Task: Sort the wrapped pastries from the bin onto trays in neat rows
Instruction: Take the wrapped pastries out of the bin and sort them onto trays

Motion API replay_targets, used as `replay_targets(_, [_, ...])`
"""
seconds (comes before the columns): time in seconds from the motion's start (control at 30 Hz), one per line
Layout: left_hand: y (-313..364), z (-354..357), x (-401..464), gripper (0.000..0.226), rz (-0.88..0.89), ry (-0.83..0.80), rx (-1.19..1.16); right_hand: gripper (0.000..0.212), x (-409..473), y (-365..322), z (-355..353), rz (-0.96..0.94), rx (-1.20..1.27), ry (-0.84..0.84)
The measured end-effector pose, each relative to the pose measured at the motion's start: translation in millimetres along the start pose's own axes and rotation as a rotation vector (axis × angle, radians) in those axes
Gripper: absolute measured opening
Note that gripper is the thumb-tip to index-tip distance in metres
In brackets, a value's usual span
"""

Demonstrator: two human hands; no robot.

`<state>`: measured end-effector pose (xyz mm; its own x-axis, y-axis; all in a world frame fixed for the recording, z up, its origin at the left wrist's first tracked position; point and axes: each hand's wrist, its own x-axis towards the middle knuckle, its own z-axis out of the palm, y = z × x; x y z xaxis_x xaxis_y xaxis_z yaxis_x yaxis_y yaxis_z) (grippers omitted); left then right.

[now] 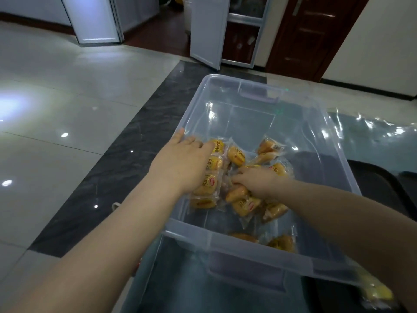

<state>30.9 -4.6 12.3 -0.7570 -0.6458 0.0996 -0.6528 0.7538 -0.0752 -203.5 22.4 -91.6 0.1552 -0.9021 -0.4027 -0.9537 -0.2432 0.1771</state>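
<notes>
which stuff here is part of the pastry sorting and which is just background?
Job:
- clear bin
- wrapped pastries inside it
- left hand, laid over a stack of packs
- right hand, fingers curled into the pile
- pack outside the bin, lower right

Background:
- white cabinet
- dark door
- tiled floor

No tray identifiable.

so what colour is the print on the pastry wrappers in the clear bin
Yellow with a red logo, on the clear wrapped pastries; head view.

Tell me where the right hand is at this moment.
In the head view the right hand is inside the clear bin, right of centre, its fingers curled into the pile of wrapped pastries, just right of the left hand.
</notes>
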Motion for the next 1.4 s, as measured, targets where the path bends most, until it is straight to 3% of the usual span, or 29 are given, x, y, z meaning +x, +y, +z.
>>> replay_targets(0.27, [1,-1,-1,0.063,0.012,-0.012,0.001,0.039,-29,40,-67,0.086,0.002,0.158])
replay_targets(0.4, [2,-6,0,0.057,0.01,0.017,-0.065,0.033,-54,61,-65,0.085,-0.13,0.138])
replay_targets(0.5, [2,-9,8,0.05,-0.018,0.067,-0.156,0.033,-57,61,-61,0.125,-0.08,0.166])
replay_targets(0.6, [5,-7,34,0.058,0.014,-0.082,-0.217,0.034,-51,58,-68,0.152,-0.031,0.232])
replay_targets(0.67, [9,3,59,0.075,0.079,-0.246,-0.203,0.032,-49,59,-68,0.169,-0.045,0.235])
replay_targets(0.77, [23,38,86,0.097,0.106,-0.493,-0.139,0.027,-47,57,-59,0.185,-0.084,0.156])
replay_targets(0.87, [33,84,97,0.104,0.068,-0.714,-0.107,0.025,-42,55,-50,0.194,-0.094,0.099])
replay_targets(1.07, [35,127,97,0.125,0.066,-0.824,0.114,0.025,-37,54,-49,0.167,-0.096,0.032])
replay_targets(1.23, [46,134,101,0.114,0.154,-0.823,0.271,0.03,-36,54,-50,0.18,-0.076,0.018])
replay_targets(1.4, [43,129,106,0.068,0.186,-0.659,0.149,0.03,-36,57,-51,0.179,-0.034,0.047])
